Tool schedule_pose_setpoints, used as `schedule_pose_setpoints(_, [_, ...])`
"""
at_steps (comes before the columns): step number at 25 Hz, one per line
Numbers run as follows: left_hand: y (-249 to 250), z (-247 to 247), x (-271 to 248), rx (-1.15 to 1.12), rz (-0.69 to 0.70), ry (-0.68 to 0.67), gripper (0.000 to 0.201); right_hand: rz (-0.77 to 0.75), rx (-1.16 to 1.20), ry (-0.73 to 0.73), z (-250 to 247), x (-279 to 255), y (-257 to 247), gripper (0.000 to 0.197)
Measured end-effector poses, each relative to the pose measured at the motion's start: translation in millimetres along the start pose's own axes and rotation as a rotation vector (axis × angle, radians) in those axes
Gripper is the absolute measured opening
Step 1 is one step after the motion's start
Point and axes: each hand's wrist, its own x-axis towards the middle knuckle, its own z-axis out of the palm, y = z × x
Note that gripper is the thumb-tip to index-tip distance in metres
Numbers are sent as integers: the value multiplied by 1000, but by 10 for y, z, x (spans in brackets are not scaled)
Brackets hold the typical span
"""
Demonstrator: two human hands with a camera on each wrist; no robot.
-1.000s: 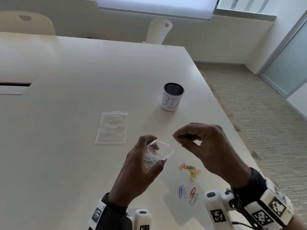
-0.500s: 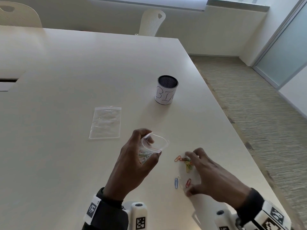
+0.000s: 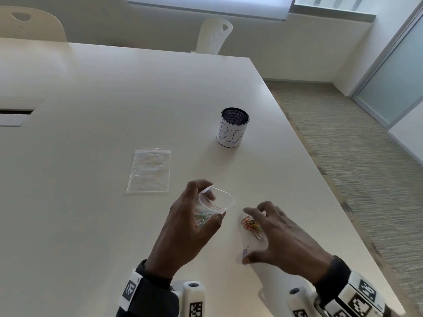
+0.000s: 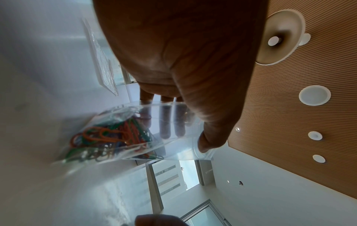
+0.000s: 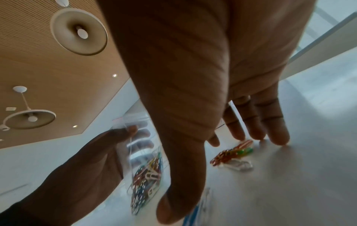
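My left hand [image 3: 196,216] holds a small clear zip bag [image 3: 215,203] above the table, its mouth held wide. Coloured paper clips [image 4: 108,139] fill the bag's bottom, also visible in the right wrist view [image 5: 146,174]. My right hand [image 3: 263,234] is spread low over the table with straight fingers touching the surface around a small heap of loose coloured paper clips [image 3: 251,225]. Its thumb [image 3: 248,258] rests beside a blue clip [image 5: 193,214]. The heap [image 5: 231,154] lies just under the fingertips [image 5: 278,139]. Nothing is pinched.
A second clear zip bag [image 3: 150,170] lies flat on the white table [image 3: 103,99], left of the hands. A mesh cup with a white label [image 3: 233,128] stands further back. The table's right edge runs close to my right hand. Two white chairs stand beyond the far edge.
My right hand came down from beside the bag's mouth to the table and swept the scattered clips into a tighter heap. The left hand kept holding the bag.
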Motion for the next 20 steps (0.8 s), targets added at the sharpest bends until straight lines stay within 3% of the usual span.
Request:
schedule_pose_setpoints(5, [-6,1,9,-4,-4,-8,45,-34,155,123,93,100,-68,34])
schedule_pose_setpoints(8, [-16,0,14,4,-6,-9,46,-61,144,164,122,154,-89,8])
schedule_pose_setpoints(20, [15,-8,11,-15,-22,-9,44,-74,145,164,-80,299,-24,15])
